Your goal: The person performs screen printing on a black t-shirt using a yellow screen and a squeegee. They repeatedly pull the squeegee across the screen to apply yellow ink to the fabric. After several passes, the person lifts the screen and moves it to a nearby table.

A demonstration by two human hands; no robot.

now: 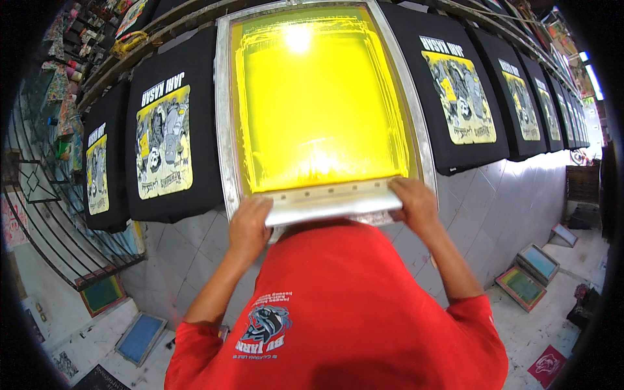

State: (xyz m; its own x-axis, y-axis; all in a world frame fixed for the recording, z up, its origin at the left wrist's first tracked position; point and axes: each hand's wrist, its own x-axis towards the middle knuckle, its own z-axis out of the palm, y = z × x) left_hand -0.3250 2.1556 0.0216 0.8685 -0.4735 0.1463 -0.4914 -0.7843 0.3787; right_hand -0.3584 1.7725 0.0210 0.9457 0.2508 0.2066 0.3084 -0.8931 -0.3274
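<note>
A printing screen [318,104] with a metal frame lies in the centre, its mesh coated in bright yellow ink inside its border. Across its near end is a long squeegee [331,208] with a pale metal holder, meeting a band of yellow ink. My left hand [250,224] is closed on the squeegee's left end, and my right hand [413,205] grips its right end. Black shirts [166,195] with yellow, grey and white prints lie on boards on both sides of the screen; what lies beneath the screen is hidden.
The boards form a long curved row along rails [123,65]. A red-shirted torso, my own, fills the lower middle. Black metal railings [39,198] stand at the left. Framed screens [140,338] rest on the tiled floor at lower left, and more [526,286] at lower right.
</note>
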